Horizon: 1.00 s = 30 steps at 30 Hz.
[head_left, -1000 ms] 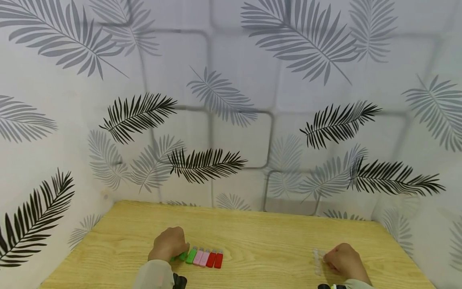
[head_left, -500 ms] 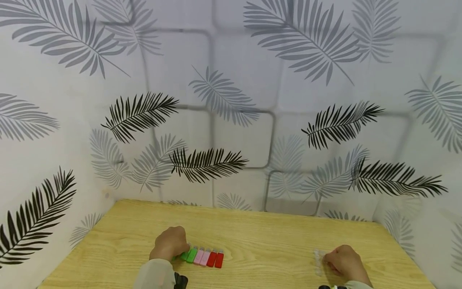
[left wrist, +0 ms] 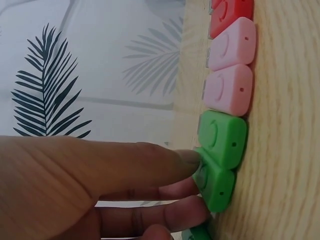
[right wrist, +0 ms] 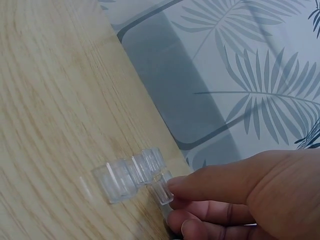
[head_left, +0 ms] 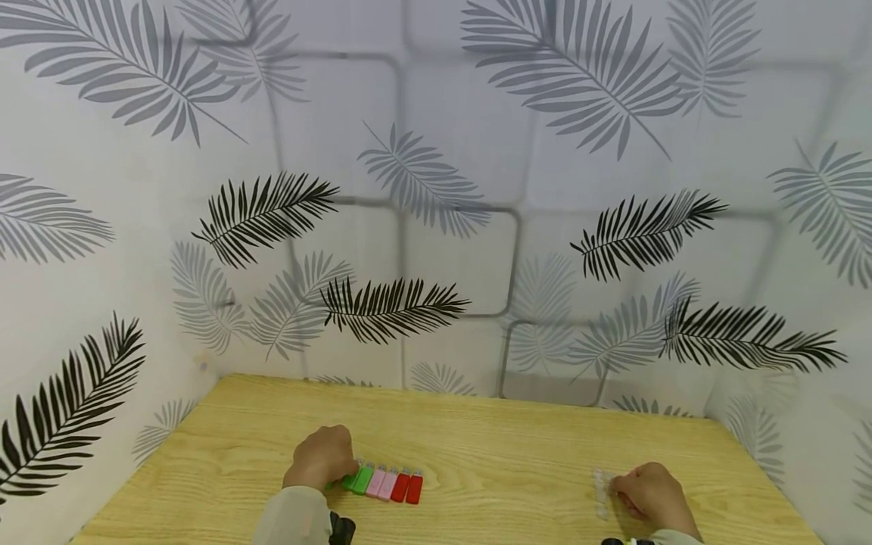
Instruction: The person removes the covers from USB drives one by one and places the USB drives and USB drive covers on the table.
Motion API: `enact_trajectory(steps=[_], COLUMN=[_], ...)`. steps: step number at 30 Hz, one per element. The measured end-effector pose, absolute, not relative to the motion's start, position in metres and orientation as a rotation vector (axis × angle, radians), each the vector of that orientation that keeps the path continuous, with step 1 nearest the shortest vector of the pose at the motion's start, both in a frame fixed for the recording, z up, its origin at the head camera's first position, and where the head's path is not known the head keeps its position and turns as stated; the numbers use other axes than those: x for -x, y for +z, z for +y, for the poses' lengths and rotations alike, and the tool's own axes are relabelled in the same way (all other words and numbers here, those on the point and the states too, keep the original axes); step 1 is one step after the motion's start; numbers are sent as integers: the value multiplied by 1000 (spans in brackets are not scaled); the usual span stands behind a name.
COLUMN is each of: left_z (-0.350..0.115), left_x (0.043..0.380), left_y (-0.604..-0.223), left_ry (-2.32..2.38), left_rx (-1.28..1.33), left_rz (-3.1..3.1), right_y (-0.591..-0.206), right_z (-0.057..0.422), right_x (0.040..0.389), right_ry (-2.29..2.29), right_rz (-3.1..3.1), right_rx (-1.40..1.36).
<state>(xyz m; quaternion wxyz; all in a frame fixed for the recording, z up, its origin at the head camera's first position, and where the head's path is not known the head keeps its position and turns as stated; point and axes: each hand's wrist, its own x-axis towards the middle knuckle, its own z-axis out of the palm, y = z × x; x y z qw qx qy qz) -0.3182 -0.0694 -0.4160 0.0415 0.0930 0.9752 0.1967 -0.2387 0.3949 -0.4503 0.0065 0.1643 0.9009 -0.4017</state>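
In the left wrist view, my left hand (left wrist: 100, 175) pinches a green USB stick (left wrist: 219, 187) between thumb and fingers. That stick lies right against a second green USB stick (left wrist: 224, 139) on the table. Part of another green stick (left wrist: 196, 233) shows beneath the fingers. Beyond the green ones, pink USB sticks (head_left: 381, 483) and red USB sticks (head_left: 406, 487) continue the side-by-side row, metal plugs facing away. My right hand (right wrist: 260, 195) pinches a small clear plastic piece (right wrist: 163, 191), like a cap, beside several similar clear pieces (right wrist: 119, 181) lined up on the wood.
The wood-grain table (head_left: 504, 454) reaches back to a wall (head_left: 450, 257) with a leaf pattern. A wide stretch of table separates the USB sticks from the clear pieces. Dark bands (head_left: 342, 528) circle both wrists.
The green USB stick in my left hand has come closer to the green one beside it. The right hand keeps its place at the clear pieces. The head view has shifted slightly.
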Motion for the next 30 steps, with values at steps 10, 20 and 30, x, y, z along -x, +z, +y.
enact_trajectory(steps=[10,20,30], left_z=[-68,-68,-69], left_x=[318,318,318], left_y=[-416,-415,-415], left_ry=[592,582,592], left_rx=[-278,-280,-252], left_rz=[2979,2976,2956], right_y=[-452,-450,-451], right_z=[397,396,396], right_x=[240,239,240], right_ry=[-1229,-1268,-1284], right_rz=[2826,2796,2784], right_rx=[-521,-531,-546])
